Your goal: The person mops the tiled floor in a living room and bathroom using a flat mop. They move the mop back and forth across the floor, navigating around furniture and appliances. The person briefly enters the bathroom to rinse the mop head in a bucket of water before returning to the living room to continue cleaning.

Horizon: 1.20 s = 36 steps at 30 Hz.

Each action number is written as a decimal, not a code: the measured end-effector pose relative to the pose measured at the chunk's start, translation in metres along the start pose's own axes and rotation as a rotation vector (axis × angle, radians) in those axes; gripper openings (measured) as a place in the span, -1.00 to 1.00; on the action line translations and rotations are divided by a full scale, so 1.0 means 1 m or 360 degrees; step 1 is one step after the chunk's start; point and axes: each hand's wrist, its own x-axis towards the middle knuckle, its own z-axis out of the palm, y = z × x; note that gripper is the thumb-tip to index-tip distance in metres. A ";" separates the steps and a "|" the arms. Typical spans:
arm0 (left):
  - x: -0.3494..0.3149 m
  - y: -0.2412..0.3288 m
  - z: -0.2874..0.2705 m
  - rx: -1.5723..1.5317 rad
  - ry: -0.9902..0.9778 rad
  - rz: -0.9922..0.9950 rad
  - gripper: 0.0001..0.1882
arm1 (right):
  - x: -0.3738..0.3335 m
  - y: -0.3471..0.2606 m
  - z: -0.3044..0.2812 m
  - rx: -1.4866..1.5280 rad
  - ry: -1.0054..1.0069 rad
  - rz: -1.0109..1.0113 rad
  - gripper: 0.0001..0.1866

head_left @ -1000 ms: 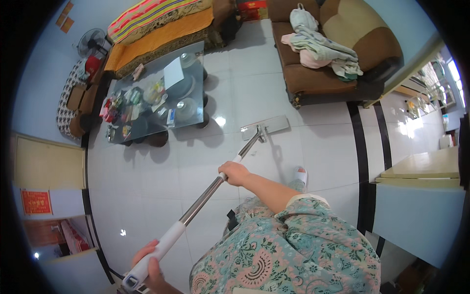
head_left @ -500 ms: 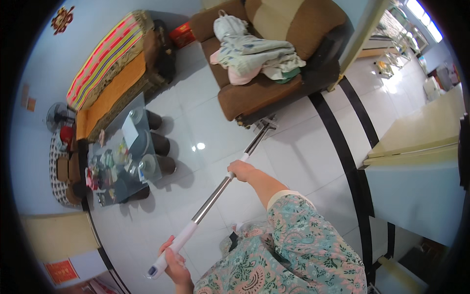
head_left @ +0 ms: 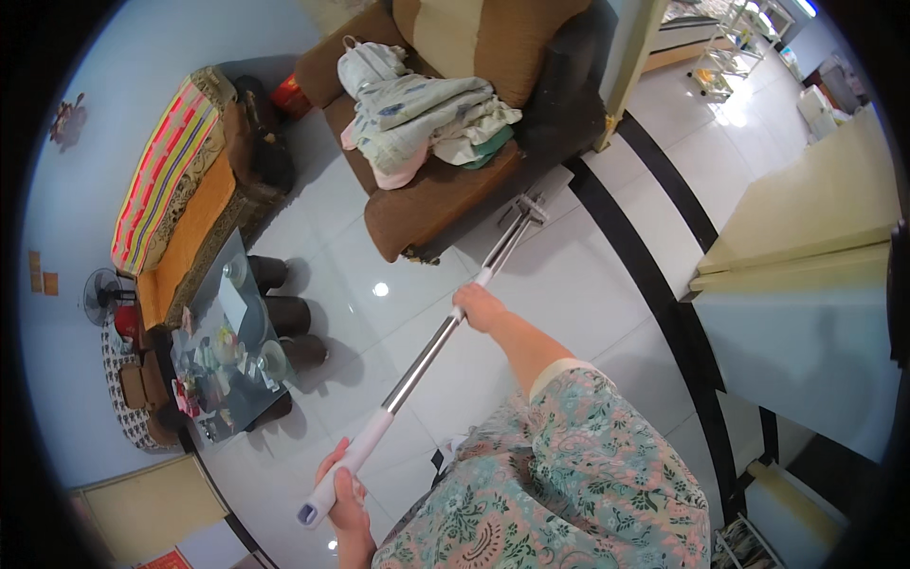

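Your left hand (head_left: 350, 505) and right hand (head_left: 478, 306) grip the mop (head_left: 423, 365), working beside the sofa (head_left: 409, 216). Next, guide its seemingly part-hidden head (head_left: 534, 208) alongside.

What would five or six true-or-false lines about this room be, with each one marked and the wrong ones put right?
1. The left hand and right hand both grip the mop. True.
2. The mop head is down by the lower front edge of the brown sofa. True.
3. The left hand is closer to the mop head than the right hand. False: the right hand is closer.
4. Nothing lies on the brown sofa. False: a pile of cloth lies on it.
5. In this view, the glass table is left of the mop. True.
6. The glass table is bare. False: assorted small things are spread over it.
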 end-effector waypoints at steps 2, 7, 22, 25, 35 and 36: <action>0.012 0.002 0.025 0.0094 -0.0189 0.0098 -0.70 | 0.000 0.029 -0.023 -0.0048 0.0109 0.0064 -0.71; 0.048 0.026 0.073 0.0510 -0.0768 0.0889 -0.70 | -0.018 0.068 -0.057 0.0009 0.0549 0.0357 -0.75; 0.039 0.110 -0.062 0.0990 -0.1574 0.1004 -0.68 | -0.059 -0.036 -0.006 0.0108 0.0065 -0.0165 -0.91; 0.023 0.085 -0.159 0.0800 -0.1355 0.1069 -0.67 | -0.053 -0.114 0.059 0.0167 -0.0082 -0.0331 -0.89; -0.078 0.024 -0.479 0.1134 -0.0280 0.1244 -0.57 | -0.071 -0.395 0.311 0.0239 -0.0719 -0.0654 -0.86; -0.087 0.025 -0.510 0.1168 -0.0296 0.1293 -0.57 | -0.079 -0.426 0.330 0.0306 -0.0752 -0.0688 -0.86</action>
